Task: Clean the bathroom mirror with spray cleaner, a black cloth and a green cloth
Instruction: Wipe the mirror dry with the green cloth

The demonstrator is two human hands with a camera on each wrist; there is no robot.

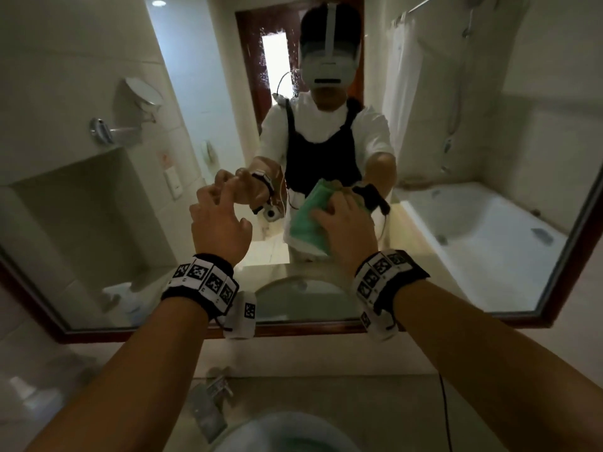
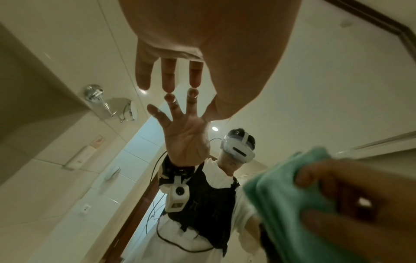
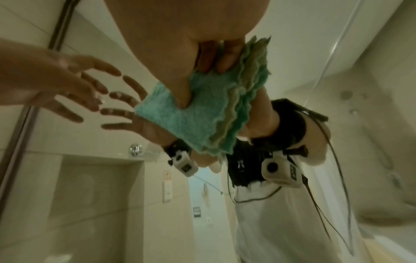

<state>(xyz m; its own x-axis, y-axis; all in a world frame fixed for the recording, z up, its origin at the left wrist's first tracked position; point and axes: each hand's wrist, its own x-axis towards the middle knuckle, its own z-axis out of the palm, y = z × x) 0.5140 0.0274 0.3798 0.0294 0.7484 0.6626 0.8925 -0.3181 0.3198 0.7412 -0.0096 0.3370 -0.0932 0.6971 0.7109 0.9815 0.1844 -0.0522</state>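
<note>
The bathroom mirror (image 1: pixel 489 158) fills the wall ahead in a dark wood frame (image 1: pixel 293 330). My right hand (image 1: pixel 342 220) grips a folded green cloth (image 1: pixel 306 223) and holds it flat against the glass near the middle. In the right wrist view the thumb and curled fingers (image 3: pixel 213 60) pinch the green cloth (image 3: pixel 202 121). My left hand (image 1: pixel 218 203) is just left of it, empty, fingers spread. In the left wrist view its straight fingertips (image 2: pixel 168 87) meet their own reflection on the glass. The green cloth (image 2: pixel 286 195) shows blurred at lower right. I see no spray bottle or black cloth.
Below the mirror a white basin (image 1: pixel 284 432) and a chrome faucet (image 1: pixel 208 399) sit in the counter. A black cable (image 1: pixel 445 412) hangs by my right forearm. The glass reflects a person in a headset, a bathtub, a doorway and a wall-mounted round mirror.
</note>
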